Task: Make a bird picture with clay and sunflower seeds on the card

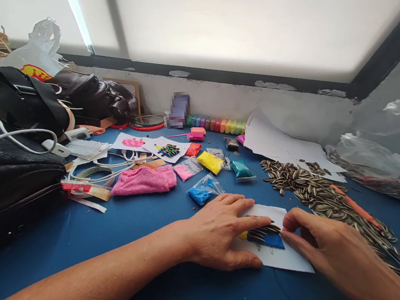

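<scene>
A white sheet of paper (293,259) lies on the blue table, bearing a blue clay patch (274,241) with a bit of yellow clay at its left. Several striped sunflower seeds (259,234) are stuck in rows on the blue clay, and pencil lines show below it. My left hand (224,232) lies across the paper's left side, fingers spread, the index finger along the seeds. At the patch's right edge, my right hand (316,242) has thumb and index finger pinched together. Whatever is between those fingertips is hidden.
A pile of loose sunflower seeds (322,190) spreads at the right, with an orange-handled tool (357,206) on it. Packets of blue clay (201,191), yellow clay (211,162) and teal clay (243,169) lie beyond my hands. A pink cloth (144,179) and black bag (16,170) sit left.
</scene>
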A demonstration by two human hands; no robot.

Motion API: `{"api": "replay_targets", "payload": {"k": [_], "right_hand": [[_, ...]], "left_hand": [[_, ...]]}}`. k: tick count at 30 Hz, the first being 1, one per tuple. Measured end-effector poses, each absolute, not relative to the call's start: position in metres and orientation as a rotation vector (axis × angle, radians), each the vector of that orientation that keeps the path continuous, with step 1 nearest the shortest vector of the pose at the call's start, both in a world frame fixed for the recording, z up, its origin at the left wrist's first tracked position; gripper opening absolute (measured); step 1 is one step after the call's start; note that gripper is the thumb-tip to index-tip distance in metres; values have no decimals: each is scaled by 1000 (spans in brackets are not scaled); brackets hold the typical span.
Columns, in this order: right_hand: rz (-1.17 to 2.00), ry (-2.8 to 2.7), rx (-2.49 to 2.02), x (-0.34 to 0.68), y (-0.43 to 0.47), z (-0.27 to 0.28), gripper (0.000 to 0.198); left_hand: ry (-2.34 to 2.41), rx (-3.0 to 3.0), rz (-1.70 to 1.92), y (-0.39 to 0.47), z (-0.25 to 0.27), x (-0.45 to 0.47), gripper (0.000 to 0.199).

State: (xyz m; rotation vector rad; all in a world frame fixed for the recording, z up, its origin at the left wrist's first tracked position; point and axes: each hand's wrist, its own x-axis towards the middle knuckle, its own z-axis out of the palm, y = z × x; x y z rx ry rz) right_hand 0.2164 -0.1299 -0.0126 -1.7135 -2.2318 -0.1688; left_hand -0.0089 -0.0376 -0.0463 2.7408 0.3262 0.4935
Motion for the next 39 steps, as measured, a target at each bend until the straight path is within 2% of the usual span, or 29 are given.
{"api": "replay_targets", "payload": {"k": [16,27,32,39], "right_hand": [[-40,-2284,-1596,220,-131,-16,22],[-95,-2340,-1504,219,-129,-17,22],[-92,-2315,-1555,218,-131,-16,23],[-181,-2221,-1822,237,-129,-6,25]], "left_hand": [[331,2750,483,-38,-46,-10,68],[337,2744,483,-38,-46,-9,68],[339,2739,483,-38,-46,-9,68],[346,2684,507,-37,-48,-9,81]]}}
